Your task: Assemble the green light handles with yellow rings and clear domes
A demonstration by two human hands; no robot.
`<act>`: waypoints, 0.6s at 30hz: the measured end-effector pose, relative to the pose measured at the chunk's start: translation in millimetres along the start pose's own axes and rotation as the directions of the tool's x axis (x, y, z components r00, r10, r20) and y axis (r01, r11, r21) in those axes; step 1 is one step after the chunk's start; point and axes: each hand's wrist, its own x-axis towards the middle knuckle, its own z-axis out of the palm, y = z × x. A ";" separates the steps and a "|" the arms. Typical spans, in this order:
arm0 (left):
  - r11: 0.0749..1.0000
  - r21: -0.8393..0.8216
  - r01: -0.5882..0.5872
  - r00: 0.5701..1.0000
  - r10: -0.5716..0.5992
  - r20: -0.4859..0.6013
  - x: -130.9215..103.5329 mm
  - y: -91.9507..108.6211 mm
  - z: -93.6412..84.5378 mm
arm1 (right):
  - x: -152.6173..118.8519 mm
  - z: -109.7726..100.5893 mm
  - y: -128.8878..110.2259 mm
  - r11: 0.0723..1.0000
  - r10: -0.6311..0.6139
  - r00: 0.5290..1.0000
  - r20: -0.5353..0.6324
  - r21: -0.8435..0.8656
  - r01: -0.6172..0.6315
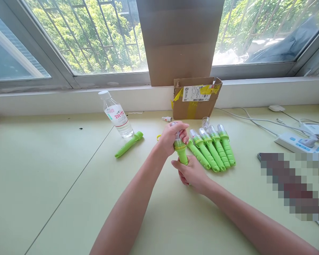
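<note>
My left hand [170,137] was closed around the upper end of a green flashlight [180,151]; my right hand [193,174] was wrapped around its lower end. The flashlight was between both hands, over the table [58,184]. Just right, five similar flashlights [214,148] lay side by side, a clear cap [205,123] near their tops. Left, a green tube [129,145] lay just beside a water bottle [118,116]. Beyond stood a cardboard box [184,108].

bare left grip [169,137] and right grip [193,173], slim wrists [161,151], smooth bare forearms [134,198]
</note>
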 end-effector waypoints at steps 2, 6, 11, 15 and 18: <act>1.000 -0.002 0.006 1.000 -0.006 0.029 -1.1 0.8 -0.5 | -0.4 -0.1 0.5 1.000 0.004 1.000 0.019 0.011 -0.004; 1.000 -0.025 0.017 0.997 -0.015 0.077 -2.6 1.6 -2.2 | -2.6 1.1 -2.0 0.999 0.034 0.999 0.042 0.017 -0.035; 0.997 -0.063 0.053 0.990 -0.044 0.133 -3.2 1.8 -6.1 | -4.9 1.1 -6.3 0.997 0.078 0.994 0.079 0.017 -0.079; 0.995 -0.082 0.050 0.986 -0.036 0.161 -3.7 1.9 -10.0 | -4.7 -1.6 -7.3 0.997 0.080 0.990 0.118 -0.001 -0.081; 0.994 -0.101 0.041 0.983 -0.022 0.180 -5.5 1.9 -11.4 | -3.5 -2.7 -6.2 0.997 0.073 0.988 0.137 -0.026 -0.070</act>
